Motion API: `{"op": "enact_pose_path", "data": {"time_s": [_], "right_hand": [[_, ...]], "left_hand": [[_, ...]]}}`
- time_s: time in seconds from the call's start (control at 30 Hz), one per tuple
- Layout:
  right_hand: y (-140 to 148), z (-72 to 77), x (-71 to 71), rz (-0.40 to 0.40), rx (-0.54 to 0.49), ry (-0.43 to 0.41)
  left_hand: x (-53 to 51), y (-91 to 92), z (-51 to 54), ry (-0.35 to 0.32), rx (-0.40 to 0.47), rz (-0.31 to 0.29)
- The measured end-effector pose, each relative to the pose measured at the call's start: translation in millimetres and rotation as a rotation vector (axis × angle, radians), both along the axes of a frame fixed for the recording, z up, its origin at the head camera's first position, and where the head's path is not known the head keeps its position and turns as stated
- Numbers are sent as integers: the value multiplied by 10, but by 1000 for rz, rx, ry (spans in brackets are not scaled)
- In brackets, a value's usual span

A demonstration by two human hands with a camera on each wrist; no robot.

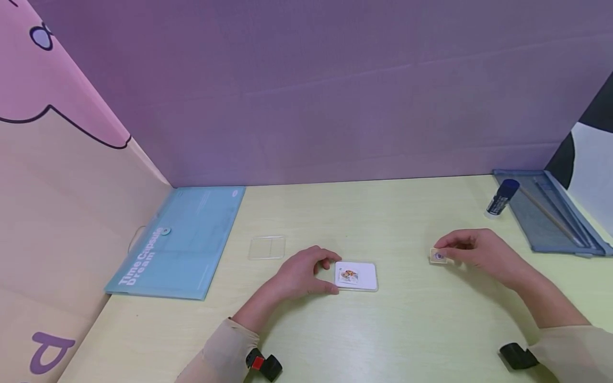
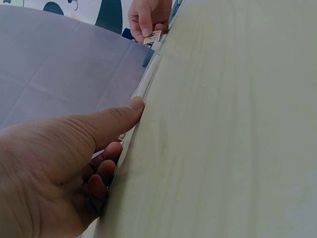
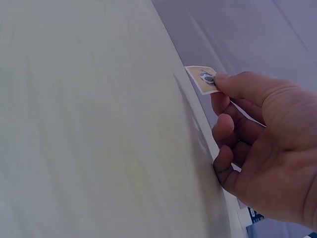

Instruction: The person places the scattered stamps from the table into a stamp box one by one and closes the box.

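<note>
**Tiny stamp (image 1: pixel 436 259) pinched in the right hand (image 1: pixel 474 255), white card (image 1: pixel 365 275) in the left hand (image 1: pixel 304 274)**

So, surroundings first. Just past the left hand and off to its left there's a clear tray (image 1: pixel 261 249), and farther left a light blue folder (image 1: pixel 191 239). Beyond the right hand, a blue-capped tube (image 1: pixel 500 201), looks like a glue stick, sits at the edge of a blue mesh pouch (image 1: pixel 536 226) with a thin stick (image 1: pixel 551 214) on it. Only bare tabletop (image 1: pixel 404 303) lies between the card and the right hand.

Readable stuff: the folder says "Time Capsule Dream" in white. The tube's label is too small for me to make out.

Grips: the right thumb and index finger are closed on the stamp's edge, pretty much fingertips only, other fingers curled in below. The left thumb and fingers grasp the card's near-left end, spread across its width. The card is flat on the table, its little animal-looking picture (image 1: pixel 348 275) right beside those fingertips.
</note>
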State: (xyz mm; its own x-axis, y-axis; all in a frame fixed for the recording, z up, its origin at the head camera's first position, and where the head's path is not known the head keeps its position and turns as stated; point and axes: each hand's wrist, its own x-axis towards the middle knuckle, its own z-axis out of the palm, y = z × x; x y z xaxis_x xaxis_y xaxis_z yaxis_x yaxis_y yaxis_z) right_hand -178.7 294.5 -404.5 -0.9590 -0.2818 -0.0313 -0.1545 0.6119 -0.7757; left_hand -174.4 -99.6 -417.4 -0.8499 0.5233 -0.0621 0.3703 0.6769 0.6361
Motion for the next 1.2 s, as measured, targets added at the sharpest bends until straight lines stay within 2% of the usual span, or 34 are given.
{"op": "enact_pose_path", "data": {"time_s": [0.1,0.37,1.2], "right_hand": [[-57,3,8,23,-19,11],[-243,-1,9,68,-80,-23],[-491,11,-24,90,-110,-45]], "left_hand": [[-1,0,-2,0,0,-2],[-1,4,2,6,-3,-6],[-19,-11,-17,10,-5,-11]]}}
